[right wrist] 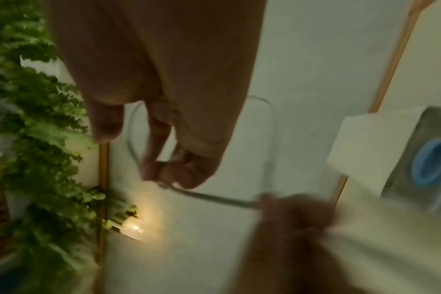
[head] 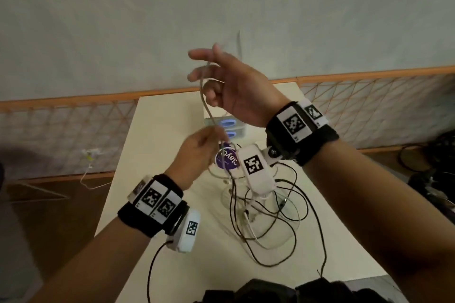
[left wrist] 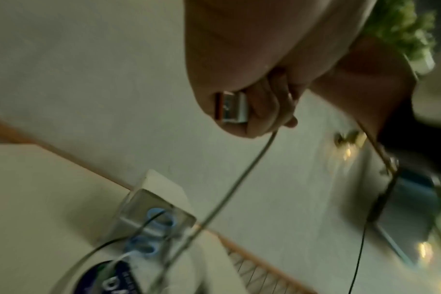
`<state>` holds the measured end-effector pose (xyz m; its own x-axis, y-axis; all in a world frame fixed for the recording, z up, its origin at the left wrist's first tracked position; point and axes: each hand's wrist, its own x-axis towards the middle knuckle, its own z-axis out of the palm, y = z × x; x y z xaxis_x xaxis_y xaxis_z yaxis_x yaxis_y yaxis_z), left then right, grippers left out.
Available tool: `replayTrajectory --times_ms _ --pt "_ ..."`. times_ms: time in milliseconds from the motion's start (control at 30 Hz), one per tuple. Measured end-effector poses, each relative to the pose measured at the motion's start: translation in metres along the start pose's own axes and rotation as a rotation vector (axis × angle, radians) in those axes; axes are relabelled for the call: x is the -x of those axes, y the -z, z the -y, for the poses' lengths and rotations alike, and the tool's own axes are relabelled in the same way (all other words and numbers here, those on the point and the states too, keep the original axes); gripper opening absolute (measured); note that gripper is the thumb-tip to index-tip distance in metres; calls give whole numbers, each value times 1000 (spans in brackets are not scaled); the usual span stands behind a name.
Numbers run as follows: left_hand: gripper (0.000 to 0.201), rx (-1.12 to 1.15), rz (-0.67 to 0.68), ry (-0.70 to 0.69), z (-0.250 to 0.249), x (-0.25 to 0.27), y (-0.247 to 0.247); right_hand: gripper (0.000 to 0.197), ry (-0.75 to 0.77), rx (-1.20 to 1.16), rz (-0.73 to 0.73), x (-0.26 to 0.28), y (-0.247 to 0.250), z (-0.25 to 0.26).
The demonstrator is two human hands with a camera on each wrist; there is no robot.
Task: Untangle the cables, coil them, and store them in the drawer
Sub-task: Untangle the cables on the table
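My right hand [head: 209, 86] is raised above the table, its lower fingers curled round a loop of grey cable [head: 205, 106]. In the right wrist view the fingertips [right wrist: 164, 175] pinch that cable [right wrist: 214, 196], and a loop arcs past them. The cable drops to my left hand [head: 209, 138], which grips it together with its USB plug [left wrist: 230, 107]. A tangle of black and white cables [head: 270, 219] lies on the cream table [head: 152, 155]. Behind the hands stands a small clear drawer unit [head: 214, 122] with blue handles, both drawers closed.
A round purple-labelled object [head: 227, 160] sits by the drawer unit. Dark objects [head: 258, 290] line the table's near edge. An orange-framed mesh rail [head: 73, 125] runs behind the table. A white cord [head: 91, 172] lies on the floor at left, and dark clutter [head: 430, 167] at right.
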<state>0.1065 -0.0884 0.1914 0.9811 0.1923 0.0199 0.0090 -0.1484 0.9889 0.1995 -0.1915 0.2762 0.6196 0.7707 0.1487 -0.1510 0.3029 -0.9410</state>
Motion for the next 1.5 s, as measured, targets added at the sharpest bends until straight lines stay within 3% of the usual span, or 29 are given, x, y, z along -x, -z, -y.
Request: replayTrajectory --times_ms 100,167,267,367,433,567,600,633,700,833,900,933,1000,1067,1167,1233,1300,1366,1433,1500 --pt "29 112 -110 -47 -22 -7 9 35 -105 368 -72 12 22 -29" --pt "29 118 -127 -83 -28 -11 15 35 -206 496 5 28 31 -61" --pt "28 130 -186 -110 -28 -17 20 38 -311 328 0 52 38 -101" --pt "29 186 -261 -120 -36 -22 23 29 -501 180 121 66 36 -126" --pt "29 242 -252 -160 -49 -25 24 29 -413 128 48 67 31 -129" --pt "30 331 -264 -198 -74 -26 31 37 -35 -724 -332 54 47 -94" --pt "30 348 -266 -203 -77 -26 34 40 17 -824 -379 52 54 -85" --pt "30 351 -256 -206 -79 -26 34 44 6 -784 -388 50 57 -78" --pt "30 342 -229 -206 -81 -27 29 41 -153 -397 -261 46 50 -77" --pt "32 316 -225 -249 -91 -33 21 21 -607 551 347 47 26 -120" --pt "32 335 -286 -296 -101 -37 31 37 -792 823 421 59 38 -154" --pt "31 349 -331 -318 -107 -39 40 43 -862 863 376 66 48 -167" --pt "31 348 -408 -335 -113 -43 59 47 -927 720 145 73 72 -175" --pt "30 292 -430 -297 -108 -48 76 51 -800 455 -186 63 94 -155" --pt "34 46 -374 -20 -77 -59 93 49 -494 169 -565 39 122 -90" --pt "47 -81 -216 246 -50 -62 95 46 -387 65 -669 29 139 -52" --pt "49 -91 -96 396 -30 -61 90 43 -290 -63 -733 29 159 -29" --pt "35 17 -139 391 -22 -59 88 40 -163 -145 -857 32 178 -18" --pt "25 168 -267 260 -21 -58 92 32 -100 -117 -954 39 192 -19" --pt "22 264 -319 105 -23 -52 92 14 -218 -6 -997 50 206 -38"
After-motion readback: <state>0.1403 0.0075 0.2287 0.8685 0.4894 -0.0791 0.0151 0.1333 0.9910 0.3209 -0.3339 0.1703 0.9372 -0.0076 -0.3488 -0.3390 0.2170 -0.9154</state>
